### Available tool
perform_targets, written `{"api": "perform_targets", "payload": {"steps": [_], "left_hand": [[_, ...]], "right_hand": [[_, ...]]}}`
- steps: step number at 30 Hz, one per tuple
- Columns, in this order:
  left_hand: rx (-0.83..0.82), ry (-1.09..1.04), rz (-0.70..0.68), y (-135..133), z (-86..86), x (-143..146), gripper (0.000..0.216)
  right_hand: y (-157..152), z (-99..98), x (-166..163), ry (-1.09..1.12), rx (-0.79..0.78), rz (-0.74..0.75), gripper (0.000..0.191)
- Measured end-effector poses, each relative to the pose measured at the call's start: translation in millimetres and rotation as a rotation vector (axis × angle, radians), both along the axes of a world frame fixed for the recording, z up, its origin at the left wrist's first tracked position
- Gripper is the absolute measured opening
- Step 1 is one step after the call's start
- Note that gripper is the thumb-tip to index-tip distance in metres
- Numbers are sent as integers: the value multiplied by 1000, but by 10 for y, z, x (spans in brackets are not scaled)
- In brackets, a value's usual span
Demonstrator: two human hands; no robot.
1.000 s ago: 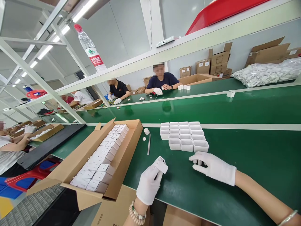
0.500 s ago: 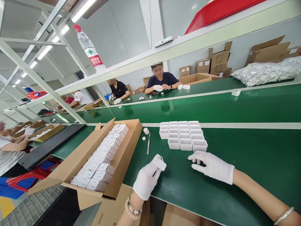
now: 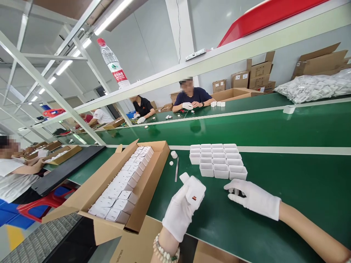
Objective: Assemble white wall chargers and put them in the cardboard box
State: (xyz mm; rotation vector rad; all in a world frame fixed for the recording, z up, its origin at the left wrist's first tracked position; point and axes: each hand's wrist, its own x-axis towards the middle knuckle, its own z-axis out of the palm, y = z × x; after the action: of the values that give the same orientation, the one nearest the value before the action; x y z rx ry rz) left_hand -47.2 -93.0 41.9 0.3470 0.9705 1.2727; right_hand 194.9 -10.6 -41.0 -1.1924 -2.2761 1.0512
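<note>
My left hand [image 3: 179, 213], in a white glove, grips a small white box [image 3: 195, 190] with an open flap and a red mark on its side, held up above the green table [image 3: 287, 179]. My gloved right hand [image 3: 253, 197] rests on the table just in front of a block of several open white trays [image 3: 218, 159]; its fingers are curled down over something dark that I cannot make out. Left of my hands, a long cardboard carton [image 3: 153, 179] holds rows of closed white boxes [image 3: 123, 186].
Metal tweezers [image 3: 176, 168] and two small white caps [image 3: 173, 155] lie between carton and trays. Beyond is a green conveyor belt [image 3: 246, 126] carrying one white tray [image 3: 289, 109]. Other gloved people work opposite and at left. Cardboard boxes and a bag of white parts sit at far right.
My left hand has lifted and turned the white box so its red-marked side faces me. My right hand has stayed in place on the table. The tray on the belt moved right.
</note>
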Motion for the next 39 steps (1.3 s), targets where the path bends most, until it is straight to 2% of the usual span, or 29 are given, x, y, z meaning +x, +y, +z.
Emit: {"api": "perform_targets", "payload": {"steps": [7,16,17,19,22,24,25,27,29,31,34,36,39], "left_hand": [[49,-94,-142,-24,31,106,34],[241,-27,-267,-42,42,98,24],[269,6,-274,-43,44,91,25],[352,141,-267,-40,42,92,26],[528,539,-263,1,33,174,26],[672,825,-343,60,43,270,22],[757,940,-417,100,64,313,21],[933,1107,-606,192,148,348,28],[1072,1207,-812,301,282,289,39],[1151,1267,-963,423,435,165,43],[1171,1322,-822,602,615,38,28],[1213,1368,-764,697,663,85,23],[1298,1377,-874,803,595,290,23]], "right_hand": [[-2,15,11,23,-1,1,37],[3,75,12,37,-5,-19,37],[-6,103,8,66,-44,-24,39],[-59,191,-21,254,-236,21,50],[-223,366,-136,759,-628,225,80],[-341,455,-240,903,-700,283,91],[-384,480,-288,907,-701,255,88],[-422,487,-358,895,-675,117,69],[-396,459,-381,897,-646,16,52],[-335,426,-368,928,-620,-14,45],[-248,389,-336,975,-602,-16,37],[-213,361,-332,922,-509,8,34],[-183,291,-352,825,-359,17,29]]}}
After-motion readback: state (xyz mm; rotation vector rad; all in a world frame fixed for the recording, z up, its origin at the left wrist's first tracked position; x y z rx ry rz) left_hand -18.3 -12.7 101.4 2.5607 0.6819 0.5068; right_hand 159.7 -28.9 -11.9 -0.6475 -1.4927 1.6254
